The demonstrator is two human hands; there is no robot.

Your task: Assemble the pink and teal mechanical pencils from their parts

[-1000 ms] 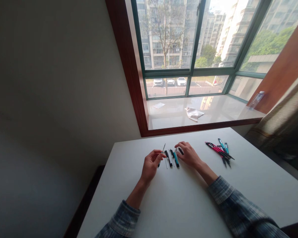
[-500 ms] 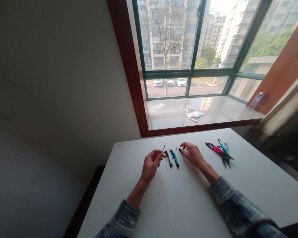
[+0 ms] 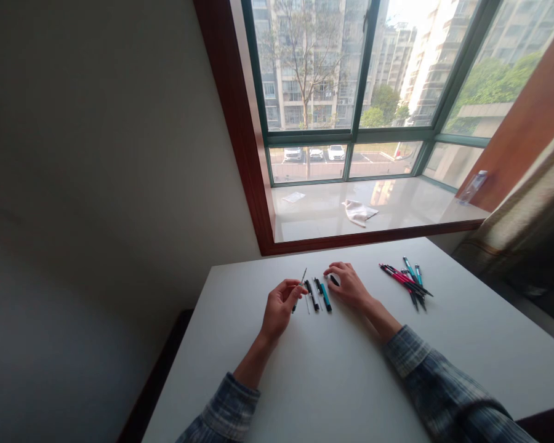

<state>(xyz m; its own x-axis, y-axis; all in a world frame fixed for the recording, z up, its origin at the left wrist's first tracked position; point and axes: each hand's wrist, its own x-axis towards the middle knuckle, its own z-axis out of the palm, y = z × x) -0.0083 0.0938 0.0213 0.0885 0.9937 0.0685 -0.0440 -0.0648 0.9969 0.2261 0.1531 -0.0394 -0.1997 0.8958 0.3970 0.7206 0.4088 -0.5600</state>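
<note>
My left hand pinches a slim pen part between thumb and fingers, its thin grey tip pointing up and its dark end below the fingers. My right hand arches over the table, thumb and fingers apart. In the gap between them shows a short black pen piece, which seems to lie on the table. The curled fingertips reach a tiny silver piece, mostly covered. Between my hands lie a black-and-clear pen barrel, a teal pen barrel and thin white rods.
Several pink, teal and black pens lie in a crossed pile at the right of the white table. Beyond the table's far edge, the window sill bears a crumpled white cloth, paper and a clear bottle.
My right hand has moved left, over the black piece, its fingertips now at the tiny silver piece. My left hand keeps its pinch on the pen part, nearly still.
</note>
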